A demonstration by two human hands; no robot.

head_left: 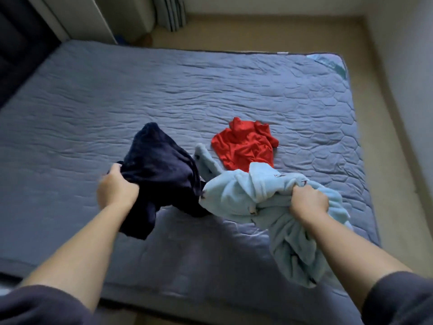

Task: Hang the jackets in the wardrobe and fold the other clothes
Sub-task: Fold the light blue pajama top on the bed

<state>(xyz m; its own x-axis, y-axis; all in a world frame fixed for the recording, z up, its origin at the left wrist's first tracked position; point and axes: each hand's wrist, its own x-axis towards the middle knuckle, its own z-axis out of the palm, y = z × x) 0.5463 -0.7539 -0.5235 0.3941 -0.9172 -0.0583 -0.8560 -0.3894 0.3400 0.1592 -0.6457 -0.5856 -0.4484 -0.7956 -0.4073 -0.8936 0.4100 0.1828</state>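
Note:
My left hand [117,187] grips a dark navy garment [159,172], bunched and hanging just above the bed. My right hand [308,201] grips a fluffy light-blue garment [236,195] in a crumpled bundle; part of it trails down past my forearm. The two garments touch in the middle. A red shirt [243,144] lies crumpled on the bed just beyond the light-blue one, with neither hand on it.
The bed [210,90] has a grey-blue quilted cover and fills most of the view. Beige floor [386,127] runs along its right side and far end. A white panel [77,17] stands at the far left, and striped fabric [172,12] hangs at the back.

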